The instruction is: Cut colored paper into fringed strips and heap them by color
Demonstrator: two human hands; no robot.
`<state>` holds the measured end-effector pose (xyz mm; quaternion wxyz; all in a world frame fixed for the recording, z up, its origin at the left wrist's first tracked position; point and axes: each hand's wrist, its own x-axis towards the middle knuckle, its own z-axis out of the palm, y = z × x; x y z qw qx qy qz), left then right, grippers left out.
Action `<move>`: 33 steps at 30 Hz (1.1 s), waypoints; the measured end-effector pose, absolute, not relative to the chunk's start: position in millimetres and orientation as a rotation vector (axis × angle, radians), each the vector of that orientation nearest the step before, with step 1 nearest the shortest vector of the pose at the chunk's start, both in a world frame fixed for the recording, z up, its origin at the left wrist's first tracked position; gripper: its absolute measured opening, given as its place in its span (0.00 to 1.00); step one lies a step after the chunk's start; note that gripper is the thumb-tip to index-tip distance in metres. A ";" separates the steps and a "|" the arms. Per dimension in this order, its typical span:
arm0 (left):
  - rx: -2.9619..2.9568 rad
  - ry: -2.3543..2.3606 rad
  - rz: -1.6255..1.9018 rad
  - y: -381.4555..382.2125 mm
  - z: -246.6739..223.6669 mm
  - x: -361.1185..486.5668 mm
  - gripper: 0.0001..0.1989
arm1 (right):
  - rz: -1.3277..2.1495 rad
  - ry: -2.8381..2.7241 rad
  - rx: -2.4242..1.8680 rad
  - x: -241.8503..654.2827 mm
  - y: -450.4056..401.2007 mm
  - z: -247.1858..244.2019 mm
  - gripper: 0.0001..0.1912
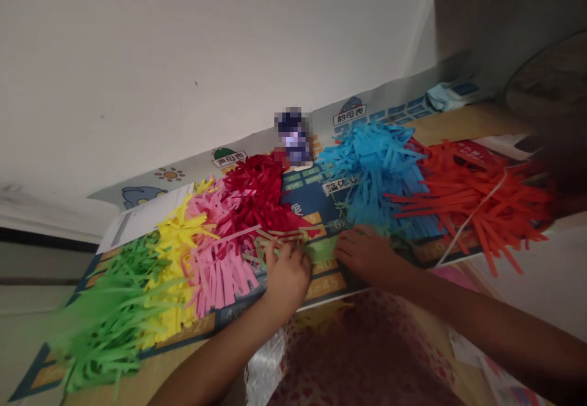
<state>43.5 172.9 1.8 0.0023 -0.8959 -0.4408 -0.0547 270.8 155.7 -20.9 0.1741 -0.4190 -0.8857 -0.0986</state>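
Note:
A light green fringed paper strip [322, 249] runs between my two hands, its thin cut ends poking out beyond the fingers. My left hand [288, 271] has its fingers curled over the strip's left end. Round the other end, my right hand [364, 254] is closed, the thumb side hidden. Left of my left hand lie bundles of fringed paper: pink [224, 271], dark red [257, 198], yellow [172, 290] and green [110, 314]. Past my right hand are a blue bundle [373, 161] and an orange-red bundle [486, 198].
A printed learning mat [183, 332] covers the table against a white wall [206, 45]. A blurred-out dark object [294, 137] stands at the mat's back. Brown paper [463, 123] lies at the back right. Clear plastic [266, 363] shows near my lap.

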 end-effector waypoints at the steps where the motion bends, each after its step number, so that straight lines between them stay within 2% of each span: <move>1: -2.767 -1.386 -0.166 172.0 4.6 39.1 0.08 | -0.281 -2.507 -1.177 269.2 156.1 -25.6 0.07; 4: -2.643 -1.404 -0.142 165.1 18.0 25.3 0.05 | -0.264 -2.444 -1.171 270.9 159.2 -38.7 0.07; 8: -2.737 -1.241 -0.248 150.9 25.6 29.2 0.19 | -0.202 -2.424 -1.151 272.1 160.2 -41.6 0.07; 12: -2.872 -1.091 -0.309 152.3 7.6 55.6 0.13 | -0.190 -2.425 -1.108 270.0 154.4 -33.7 0.09; 16: -2.814 -1.245 -0.263 170.8 -0.1 53.7 0.10 | -0.216 -2.347 -1.129 274.1 149.4 -29.7 0.11; 21: -2.531 -1.595 -0.236 189.8 18.8 -7.4 0.16 | -0.232 -2.284 -1.134 276.3 150.4 -33.8 0.10; 26: -2.238 -1.748 -0.118 179.9 43.1 -51.5 0.16 | -0.219 -2.308 -1.111 272.1 152.5 -36.0 0.12; 30: -2.796 -1.346 -0.427 150.6 34.4 -3.7 0.18 | -0.183 -2.377 -1.121 268.9 151.1 -35.0 0.12; 33: -2.877 -1.226 -0.414 146.1 10.6 51.2 0.14 | -0.175 -2.441 -1.146 266.6 149.0 -33.4 0.12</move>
